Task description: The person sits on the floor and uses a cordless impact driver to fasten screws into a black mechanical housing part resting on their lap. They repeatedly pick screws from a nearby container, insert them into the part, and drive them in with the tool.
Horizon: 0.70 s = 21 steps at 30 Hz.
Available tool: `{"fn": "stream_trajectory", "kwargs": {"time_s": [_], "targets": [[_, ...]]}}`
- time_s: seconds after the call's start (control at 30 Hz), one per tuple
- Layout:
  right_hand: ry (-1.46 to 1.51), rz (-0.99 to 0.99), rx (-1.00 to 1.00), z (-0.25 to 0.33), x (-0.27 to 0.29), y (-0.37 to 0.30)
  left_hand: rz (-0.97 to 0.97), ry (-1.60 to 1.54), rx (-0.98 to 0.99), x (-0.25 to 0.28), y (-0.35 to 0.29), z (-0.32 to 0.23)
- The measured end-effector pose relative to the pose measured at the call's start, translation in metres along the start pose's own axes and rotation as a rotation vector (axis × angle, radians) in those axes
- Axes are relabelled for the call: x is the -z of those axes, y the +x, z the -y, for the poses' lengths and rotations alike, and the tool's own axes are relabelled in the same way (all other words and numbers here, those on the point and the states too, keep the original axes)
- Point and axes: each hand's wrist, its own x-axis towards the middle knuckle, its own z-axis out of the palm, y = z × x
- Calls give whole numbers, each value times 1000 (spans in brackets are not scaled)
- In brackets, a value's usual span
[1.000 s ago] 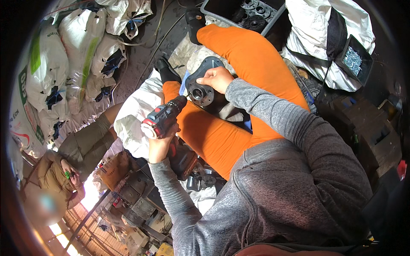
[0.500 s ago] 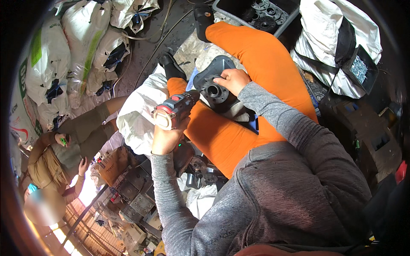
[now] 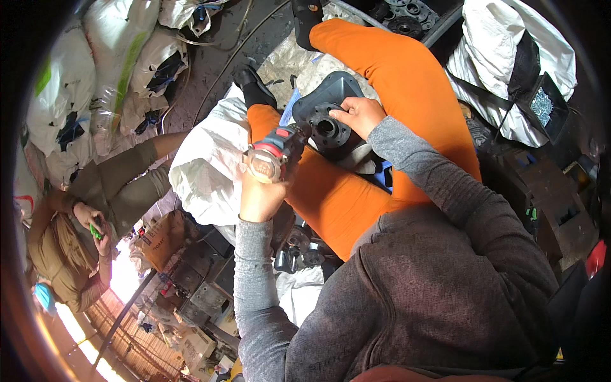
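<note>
My left hand (image 3: 259, 198) is closed round the grip of a red and dark grey cordless drill (image 3: 277, 145). The drill's front end points at the near left edge of a black flanged part (image 3: 307, 109); whether the tip touches it I cannot tell. This part has a round flange with several holes, a short central tube and a flared, rounded-corner end behind. My right hand (image 3: 359, 117) grips the flange's right edge, thumb on top and the other fingers mostly hidden. The part sits between my orange-clad legs (image 3: 407, 83).
White sacks (image 3: 118, 57) stand at the far left. A grey crate (image 3: 439, 27) of round black parts lies at the far right, near a black tray of small screws (image 3: 542, 107). Another person (image 3: 60, 254) sits at left with a green object in the hands. Cables (image 3: 238, 48) cross the floor.
The drill and the flanged part have shifted slightly to the right in view, with both my grips kept. The other person's hands have come together round the green object.
</note>
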Motion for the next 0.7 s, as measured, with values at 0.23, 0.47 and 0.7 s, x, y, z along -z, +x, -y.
{"fn": "stream_trajectory", "kwargs": {"time_s": [0.23, 0.47, 0.7], "targets": [[17, -97, 118, -10, -6, 10, -105, -165, 358, -6, -37, -30], [1463, 742, -199, -17, 44, -13, -196, -218, 126, -36, -114, -58], [1435, 871, -141, 7, 50, -62, -214, -313, 89, -60, -119, -77]]}}
